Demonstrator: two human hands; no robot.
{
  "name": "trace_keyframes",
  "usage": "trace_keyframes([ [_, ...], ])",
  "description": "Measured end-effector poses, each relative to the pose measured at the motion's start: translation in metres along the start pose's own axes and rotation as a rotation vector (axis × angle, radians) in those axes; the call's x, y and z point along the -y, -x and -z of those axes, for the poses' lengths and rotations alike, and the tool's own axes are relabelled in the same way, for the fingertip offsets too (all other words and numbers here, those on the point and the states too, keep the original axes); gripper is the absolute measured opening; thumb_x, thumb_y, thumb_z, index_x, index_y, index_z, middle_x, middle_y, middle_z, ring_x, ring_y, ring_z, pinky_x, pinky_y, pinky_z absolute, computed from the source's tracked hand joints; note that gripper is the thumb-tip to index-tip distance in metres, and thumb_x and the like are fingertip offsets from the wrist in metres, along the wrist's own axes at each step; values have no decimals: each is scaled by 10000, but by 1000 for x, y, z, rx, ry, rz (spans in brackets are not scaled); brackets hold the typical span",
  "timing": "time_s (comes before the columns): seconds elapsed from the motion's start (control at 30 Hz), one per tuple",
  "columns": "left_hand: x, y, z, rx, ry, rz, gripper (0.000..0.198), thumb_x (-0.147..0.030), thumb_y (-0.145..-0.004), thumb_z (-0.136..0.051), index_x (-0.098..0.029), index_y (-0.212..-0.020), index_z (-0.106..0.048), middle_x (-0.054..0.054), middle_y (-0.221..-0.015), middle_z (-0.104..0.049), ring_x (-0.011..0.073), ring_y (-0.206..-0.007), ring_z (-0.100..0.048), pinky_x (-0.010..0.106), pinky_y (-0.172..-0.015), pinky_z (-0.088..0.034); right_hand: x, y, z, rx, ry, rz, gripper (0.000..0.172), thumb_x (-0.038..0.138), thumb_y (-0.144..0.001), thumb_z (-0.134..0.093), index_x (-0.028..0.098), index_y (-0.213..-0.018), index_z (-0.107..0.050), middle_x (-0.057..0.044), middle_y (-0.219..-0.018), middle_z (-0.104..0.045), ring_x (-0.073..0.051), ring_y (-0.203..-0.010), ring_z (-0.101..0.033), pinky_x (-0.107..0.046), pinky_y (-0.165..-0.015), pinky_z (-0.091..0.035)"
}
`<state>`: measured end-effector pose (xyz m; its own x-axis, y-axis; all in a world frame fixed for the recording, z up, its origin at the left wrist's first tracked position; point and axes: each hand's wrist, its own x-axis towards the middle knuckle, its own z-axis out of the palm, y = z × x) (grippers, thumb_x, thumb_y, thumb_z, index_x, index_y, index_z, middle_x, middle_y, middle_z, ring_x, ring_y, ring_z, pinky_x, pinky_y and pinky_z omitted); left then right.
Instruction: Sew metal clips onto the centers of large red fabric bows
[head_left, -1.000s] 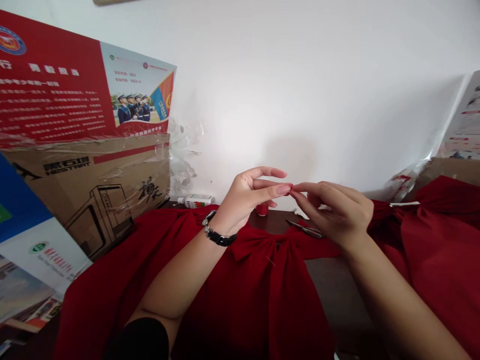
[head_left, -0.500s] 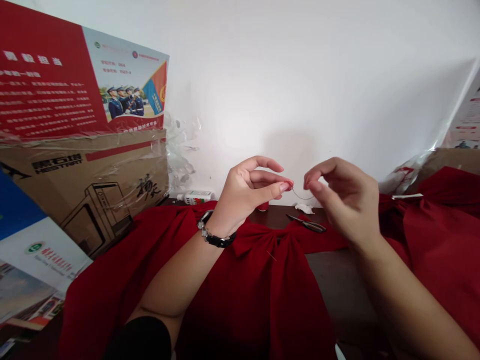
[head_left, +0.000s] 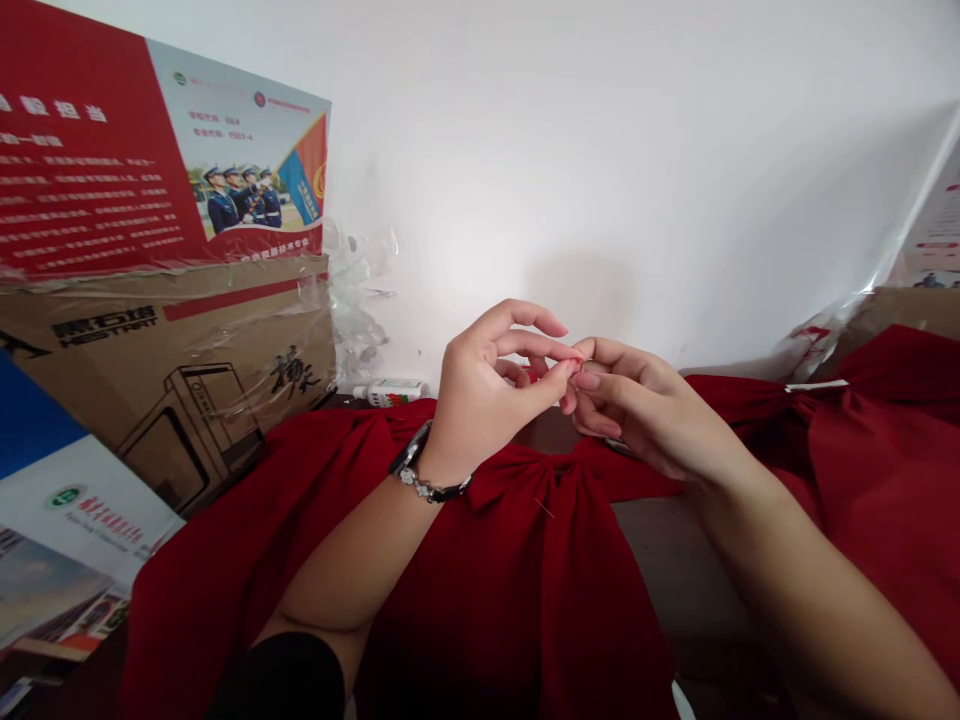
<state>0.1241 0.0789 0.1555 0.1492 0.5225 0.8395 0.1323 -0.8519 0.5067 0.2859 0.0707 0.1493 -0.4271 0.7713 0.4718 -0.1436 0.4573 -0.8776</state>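
My left hand is raised over the red cloth, thumb and forefinger pinched together on a fine thread. A speck of red shows at those fingertips. Meeting it from the right, my right hand has its thumb and fingers closed at the same spot. The thread itself is mostly hidden between the fingers. Gathered into a bow-like knot, the cloth hangs in folds below both hands. A thin pale line, thread or pin, lies on it. Only a bit of the scissors shows beneath my right hand.
A white bottle lies by the wall. At left stand a cardboard box and a red printed board. More red cloth is heaped at right, with a white strip on it.
My right hand has moved left and closed in on my left fingertips. The loop of thread that spanned the gap is now hidden, and the scissors are mostly covered.
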Motion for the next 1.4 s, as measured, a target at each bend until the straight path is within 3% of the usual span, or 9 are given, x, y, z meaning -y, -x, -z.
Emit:
trace_keyframes([
  [0.17,0,2,-2,-14,-53,-67,191,-228,-765,-678,-166,-903,-562,23,-780,-710,79,-598,-625,166,-479,-465,1,-1,0,-32,-13,-23,161,308,-863,-563,164,-809,-516,29,-650,-530,-29,-428,-245,-211,-421,-227],
  [0.43,2,5,-6,-51,-102,-148,170,-196,-768,-665,-169,-907,-571,24,-815,-716,83,-613,-623,179,-493,-477,1,-1,3,-87,-23,-44,159,306,-852,-584,176,-787,-520,49,-583,-450,-48,-461,-307,-201,-444,-271],
  [0.77,2,5,-7,-61,-140,-166,184,-188,-770,-657,-173,-928,-564,22,-825,-725,76,-610,-622,176,-515,-486,0,-3,3,-105,-29,4,190,309,-821,-631,158,-739,-550,65,-525,-420,-34,-420,-300,-194,-404,-234],
  [1.0,2,-1,2,20,-25,-36,237,-230,-795,-630,-159,-1016,-580,55,-883,-723,91,-646,-645,155,-483,-478,-1,-2,4,-117,-66,9,175,285,-818,-639,157,-739,-551,69,-505,-423,-31,-420,-295,-191,-411,-217],
  [1.13,8,-8,8,123,5,33,176,-256,-802,-615,-141,-932,-648,64,-905,-714,94,-641,-638,155,-470,-493,-2,-3,4,-122,-77,11,154,272,-823,-636,155,-754,-565,66,-507,-429,-30,-424,-305,-190,-419,-221],
  [1.4,9,-9,8,209,-35,7,155,-284,-781,-649,-145,-814,-710,48,-773,-705,93,-634,-612,145,-457,-470,-4,-5,7,-139,-20,46,154,282,-825,-642,160,-758,-576,59,-514,-469,-32,-420,-355,-192,-404,-226],
])
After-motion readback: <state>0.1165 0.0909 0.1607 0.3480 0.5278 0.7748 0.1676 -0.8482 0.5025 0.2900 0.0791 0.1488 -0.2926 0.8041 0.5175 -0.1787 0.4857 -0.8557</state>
